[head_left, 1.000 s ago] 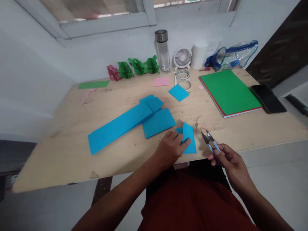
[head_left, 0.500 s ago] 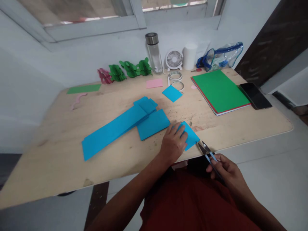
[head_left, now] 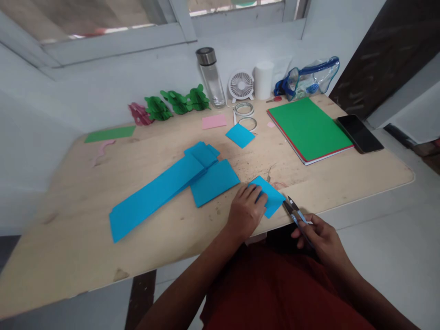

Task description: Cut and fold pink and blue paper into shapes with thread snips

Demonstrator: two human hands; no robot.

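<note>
The left hand [head_left: 245, 211] rests with bent fingers over the left part of a small blue paper [head_left: 272, 197], near the front edge of the desk [head_left: 158, 254]; whether the thumb pinches it from below cannot be told. The right hand [head_left: 318, 233] is closed round a pair of snips [head_left: 298, 217], whose narrowly parted blades point up-left and meet the paper's right corner. Left of the left hand lie a folded blue sheet [head_left: 215, 184] and a long blue strip stack [head_left: 154, 197] overlapping it. Another blue square [head_left: 240, 135] lies farther off, a green folder [head_left: 309, 128] to its right, with a phone [head_left: 360, 134] against the folder's right edge.
</note>
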